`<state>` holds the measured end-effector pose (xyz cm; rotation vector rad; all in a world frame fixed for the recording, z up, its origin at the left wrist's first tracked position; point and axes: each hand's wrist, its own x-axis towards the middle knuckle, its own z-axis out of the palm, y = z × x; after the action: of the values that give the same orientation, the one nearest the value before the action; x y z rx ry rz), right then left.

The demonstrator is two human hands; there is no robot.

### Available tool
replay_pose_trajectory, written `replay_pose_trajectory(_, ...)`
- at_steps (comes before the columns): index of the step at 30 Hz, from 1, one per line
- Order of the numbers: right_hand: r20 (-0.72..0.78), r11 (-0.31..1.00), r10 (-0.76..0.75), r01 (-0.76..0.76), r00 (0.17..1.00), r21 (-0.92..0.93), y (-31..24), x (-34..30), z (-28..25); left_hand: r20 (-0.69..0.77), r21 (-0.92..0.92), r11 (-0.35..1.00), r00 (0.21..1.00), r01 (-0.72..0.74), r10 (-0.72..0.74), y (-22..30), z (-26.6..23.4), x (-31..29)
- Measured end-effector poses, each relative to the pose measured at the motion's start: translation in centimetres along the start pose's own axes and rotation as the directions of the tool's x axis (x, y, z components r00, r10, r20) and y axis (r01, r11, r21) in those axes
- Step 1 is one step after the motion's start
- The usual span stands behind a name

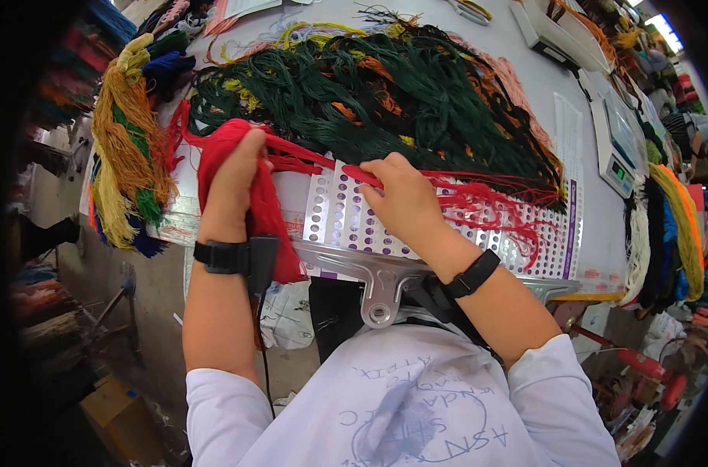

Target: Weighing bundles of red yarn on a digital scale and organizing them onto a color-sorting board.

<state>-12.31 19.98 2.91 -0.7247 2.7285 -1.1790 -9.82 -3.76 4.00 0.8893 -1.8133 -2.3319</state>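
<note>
A thick hank of red thread (272, 202) hangs over my left hand (241, 175), which is closed around it above the table's near edge. From there the red strands stretch rightward to my right hand (401, 191), whose fingers pinch them. Past my right hand the loose ends (494, 210) fan out over a white card with rows of holes (346, 210). Just beyond both hands lies a large heap of dark green thread (369, 93), mixed with black, orange and yellow strands. My left palm and part of the fingers are hidden by the red thread.
A metal clamp (379, 288) grips the card's near edge. Ochre and green hanks (124, 132) hang off the table's left side. Digital scales (615, 175) stand at right, beside more hanging hanks (673, 226). Scissors (471, 11) lie at the far edge. A cardboard box (124, 416) sits on the floor.
</note>
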Motion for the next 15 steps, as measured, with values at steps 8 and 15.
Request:
replay_pose_trajectory(8, -0.141, 0.911, -0.393, 0.363, 0.909, -0.195, 1.4, 1.4, 0.7, 0.312, -0.367, 0.927, 0.949, 0.077, 0.045, 1.0, 2.1, -2.3)
replay_pose_trajectory(15, 0.133, 0.955, 0.035, -0.072, 0.991, 0.287, 0.1, 1.6, -0.8, 0.472, -0.256, 0.960, 0.882, 0.116, 0.019, 0.2, 3.9, -3.3)
